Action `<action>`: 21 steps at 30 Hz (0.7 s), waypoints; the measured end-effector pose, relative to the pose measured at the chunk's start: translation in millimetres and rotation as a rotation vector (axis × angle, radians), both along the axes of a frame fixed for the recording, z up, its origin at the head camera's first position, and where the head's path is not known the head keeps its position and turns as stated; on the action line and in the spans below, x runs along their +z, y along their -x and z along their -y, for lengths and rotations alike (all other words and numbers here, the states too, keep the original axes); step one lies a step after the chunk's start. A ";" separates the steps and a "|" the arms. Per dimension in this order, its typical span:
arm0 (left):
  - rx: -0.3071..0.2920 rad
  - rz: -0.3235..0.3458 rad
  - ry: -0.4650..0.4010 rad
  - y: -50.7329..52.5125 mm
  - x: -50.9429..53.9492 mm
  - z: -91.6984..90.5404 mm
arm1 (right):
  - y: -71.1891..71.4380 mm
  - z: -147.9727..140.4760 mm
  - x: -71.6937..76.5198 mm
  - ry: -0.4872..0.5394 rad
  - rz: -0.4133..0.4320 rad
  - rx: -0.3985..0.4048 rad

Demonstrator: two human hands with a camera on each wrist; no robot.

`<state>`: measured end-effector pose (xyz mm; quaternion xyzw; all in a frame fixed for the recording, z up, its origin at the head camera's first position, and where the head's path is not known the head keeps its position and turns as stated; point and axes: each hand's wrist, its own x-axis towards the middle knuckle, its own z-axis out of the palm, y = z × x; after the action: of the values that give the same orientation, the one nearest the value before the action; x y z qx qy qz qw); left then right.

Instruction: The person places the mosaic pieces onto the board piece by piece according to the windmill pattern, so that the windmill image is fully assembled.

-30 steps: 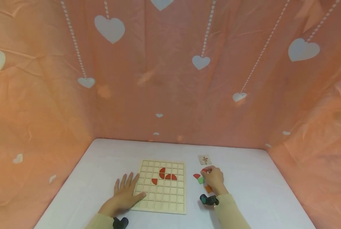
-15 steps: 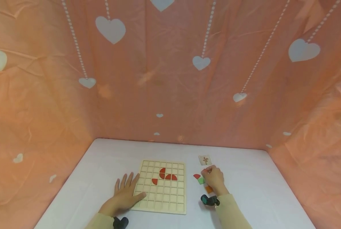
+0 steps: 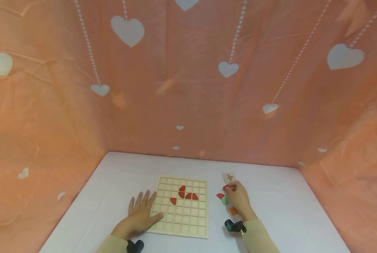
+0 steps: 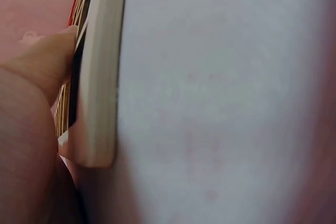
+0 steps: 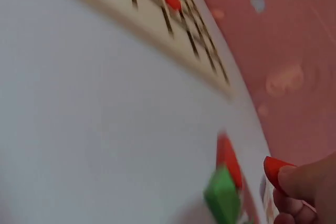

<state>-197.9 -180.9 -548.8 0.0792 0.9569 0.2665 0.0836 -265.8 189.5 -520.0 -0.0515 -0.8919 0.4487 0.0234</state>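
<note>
A pale wooden grid board (image 3: pixel 182 219) lies on the table in the head view, with several red quarter-circle pieces (image 3: pixel 182 192) set in its squares. My left hand (image 3: pixel 141 212) rests with spread, straight fingers on the board's left edge; the left wrist view shows the thumb (image 4: pixel 50 59) over that edge. Right of the board, my right hand (image 3: pixel 240 197) pinches a red quarter-circle piece (image 5: pixel 274 171) between thumb and finger. Near it on the table lie another red quarter-circle piece (image 3: pixel 220 196), a green piece (image 3: pixel 225 200) and an orange piece (image 3: pixel 233 211).
A small pattern card (image 3: pixel 228 176) lies just beyond my right hand, partly covered by it. The white table (image 3: pixel 128 168) is backed by an orange-pink cloth (image 3: pixel 201 105) with white hearts. Both wrists wear dark camera straps.
My right hand has lifted a little and the red piece in its fingertips now shows more clearly. The head view has shifted slightly. My left hand stays on the board.
</note>
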 end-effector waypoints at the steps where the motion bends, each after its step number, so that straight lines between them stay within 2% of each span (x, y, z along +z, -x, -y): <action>1: 0.000 -0.003 0.012 0.5 0.1 -0.7 | -0.3 4.1 1.2 0.006 -0.016 0.014; 5: 0.003 0.009 0.014 1.4 1.7 -2.3 | -5.4 25.8 4.4 0.020 -0.051 0.101; 10: -0.003 0.036 0.008 2.0 3.2 -1.9 | -13.9 55.1 3.8 0.024 -0.040 0.227; 14: 0.002 0.019 0.036 4.1 0.0 -0.7 | -21.6 79.1 3.4 0.014 -0.055 0.305; 17: 0.006 0.003 0.023 2.9 -1.4 0.3 | -28.6 96.9 2.0 0.012 -0.078 0.372; 21: -0.008 -0.010 0.015 1.3 1.7 0.1 | -34.6 115.6 -0.6 0.005 -0.092 0.430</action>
<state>-199.2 -181.0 -547.1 0.0837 0.9591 0.2583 0.0804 -231.2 73.8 -520.6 0.1603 -0.8792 0.4476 -0.0322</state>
